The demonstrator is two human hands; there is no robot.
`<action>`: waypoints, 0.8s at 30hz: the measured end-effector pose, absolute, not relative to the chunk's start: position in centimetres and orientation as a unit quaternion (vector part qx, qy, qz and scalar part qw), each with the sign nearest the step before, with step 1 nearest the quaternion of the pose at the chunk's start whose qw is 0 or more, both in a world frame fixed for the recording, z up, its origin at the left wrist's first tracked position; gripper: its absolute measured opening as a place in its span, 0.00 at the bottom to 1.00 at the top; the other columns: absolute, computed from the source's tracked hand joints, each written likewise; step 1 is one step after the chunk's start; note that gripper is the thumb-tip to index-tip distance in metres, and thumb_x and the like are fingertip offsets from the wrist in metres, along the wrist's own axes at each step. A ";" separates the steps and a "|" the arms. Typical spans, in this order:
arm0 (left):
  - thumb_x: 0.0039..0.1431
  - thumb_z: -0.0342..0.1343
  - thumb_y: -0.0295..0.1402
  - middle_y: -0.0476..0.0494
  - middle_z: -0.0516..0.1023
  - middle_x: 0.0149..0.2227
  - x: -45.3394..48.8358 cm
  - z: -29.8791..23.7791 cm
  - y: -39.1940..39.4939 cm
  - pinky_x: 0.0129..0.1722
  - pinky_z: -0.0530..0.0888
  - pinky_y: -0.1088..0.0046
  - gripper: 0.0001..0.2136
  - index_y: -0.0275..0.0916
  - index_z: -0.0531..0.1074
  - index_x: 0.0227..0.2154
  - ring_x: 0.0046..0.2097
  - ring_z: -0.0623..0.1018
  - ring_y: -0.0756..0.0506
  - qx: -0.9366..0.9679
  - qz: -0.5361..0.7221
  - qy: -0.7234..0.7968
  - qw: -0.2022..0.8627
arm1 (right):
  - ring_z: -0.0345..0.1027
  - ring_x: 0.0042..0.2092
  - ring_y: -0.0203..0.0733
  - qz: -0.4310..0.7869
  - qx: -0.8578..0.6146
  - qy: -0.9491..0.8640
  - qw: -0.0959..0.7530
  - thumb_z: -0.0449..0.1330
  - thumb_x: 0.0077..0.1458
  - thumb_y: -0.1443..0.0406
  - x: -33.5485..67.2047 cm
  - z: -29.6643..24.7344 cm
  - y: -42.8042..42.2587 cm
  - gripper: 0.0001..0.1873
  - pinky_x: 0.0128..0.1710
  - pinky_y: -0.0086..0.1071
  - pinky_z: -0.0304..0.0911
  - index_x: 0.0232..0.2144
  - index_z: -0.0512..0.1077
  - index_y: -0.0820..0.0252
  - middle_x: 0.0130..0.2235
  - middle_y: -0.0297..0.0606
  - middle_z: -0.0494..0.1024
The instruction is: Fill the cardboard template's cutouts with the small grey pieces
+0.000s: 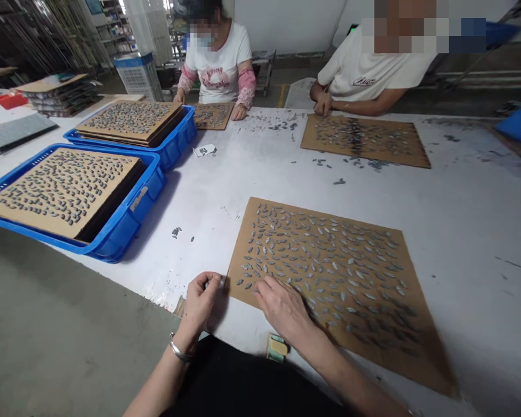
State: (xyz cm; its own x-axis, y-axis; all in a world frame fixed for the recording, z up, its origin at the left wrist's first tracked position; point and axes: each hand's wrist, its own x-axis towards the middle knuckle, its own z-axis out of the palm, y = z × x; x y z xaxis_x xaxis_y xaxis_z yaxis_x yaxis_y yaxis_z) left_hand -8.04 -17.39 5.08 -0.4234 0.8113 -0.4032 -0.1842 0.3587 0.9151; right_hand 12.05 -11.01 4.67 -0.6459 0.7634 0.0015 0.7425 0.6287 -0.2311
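A brown cardboard sheet (421, 353) lies on the white table in front of me, covered with several rows of small grey metal pieces (325, 260). My left hand (202, 302) is at the sheet's near left corner, fingers pinched on a small grey piece. A metal bracelet sits on that wrist. My right hand (282, 304) rests on the sheet's near left part, fingers curled down onto the pieces; what is under them is hidden.
Two blue crates (125, 226) (178, 142) with stacked cardboard sheets of the same pieces stand at the left. Two people sit across the table, each with a cardboard sheet (364, 139) (212, 116). Loose pieces (338, 181) lie scattered on the table (243, 174). A small yellow-green block (276, 347) sits at the near edge.
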 end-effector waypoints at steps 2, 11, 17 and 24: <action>0.53 0.67 0.51 0.59 0.61 0.16 -8.4 4.9 -18.0 0.22 0.52 0.76 0.20 0.36 0.75 0.32 0.20 0.56 0.55 0.206 0.535 0.654 0.493 | 0.72 0.37 0.43 0.085 -0.405 -0.907 0.078 0.55 0.67 0.71 12.2 3.9 -11.0 0.11 0.38 0.35 0.58 0.34 0.75 0.57 0.36 0.38 0.78; 0.51 0.70 0.35 0.42 0.79 0.30 -8.4 5.1 -20.0 0.24 0.65 0.76 0.17 0.30 0.75 0.40 0.26 0.73 0.51 -0.017 0.657 0.497 0.567 | 0.68 0.30 0.42 0.008 -0.306 -0.938 0.163 0.51 0.68 0.70 12.3 1.8 -9.8 0.14 0.33 0.36 0.54 0.30 0.69 0.56 0.30 0.37 0.74; 0.60 0.63 0.26 0.37 0.83 0.34 -7.7 5.9 -21.2 0.25 0.66 0.77 0.07 0.30 0.76 0.41 0.26 0.76 0.50 -0.037 0.636 0.495 0.591 | 0.72 0.34 0.42 0.023 -0.300 -0.947 0.110 0.56 0.66 0.72 3.9 5.7 -6.8 0.10 0.35 0.35 0.56 0.32 0.72 0.59 0.34 0.39 0.77; 0.68 0.57 0.30 0.36 0.82 0.33 -6.9 5.5 -21.2 0.28 0.70 0.78 0.08 0.28 0.77 0.40 0.29 0.79 0.50 -0.065 0.631 0.436 0.639 | 0.73 0.38 0.42 0.109 -0.296 -0.941 0.125 0.55 0.70 0.68 0.9 8.6 -6.9 0.08 0.39 0.35 0.59 0.39 0.75 0.58 0.40 0.39 0.79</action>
